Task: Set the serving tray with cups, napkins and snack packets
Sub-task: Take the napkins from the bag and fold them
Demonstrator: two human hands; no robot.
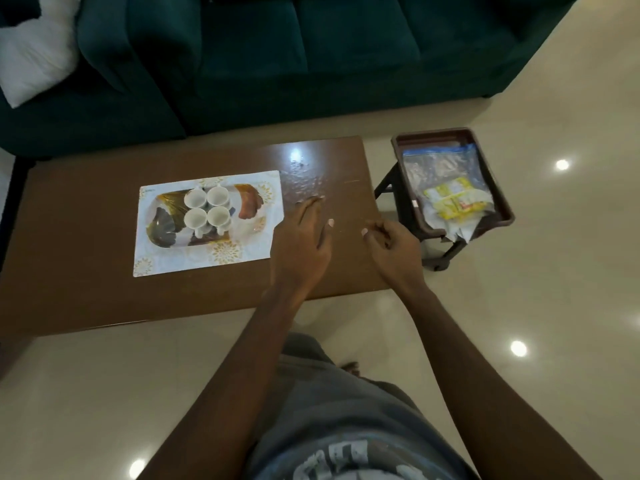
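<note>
Over the worktop [86, 271] at its right end, the left hand [304, 237] hovers spread and the right hand [391, 240] loosely curled, both empty, four cups [195, 198] already on the serving tray [157, 220]; the next step likely calls for reaching the snack packets [453, 199] in the brown bin [502, 209] alongside

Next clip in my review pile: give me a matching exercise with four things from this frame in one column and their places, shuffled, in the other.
Things:
1. cups
2. yellow packets
3. pillow
4. left hand

Places:
A. in the brown bin beside the table
B. over the table, just right of the placemat
C. on the sofa, far left
D. on the patterned tray

Pairs: 1-D, 2-A, 3-C, 4-B
</note>
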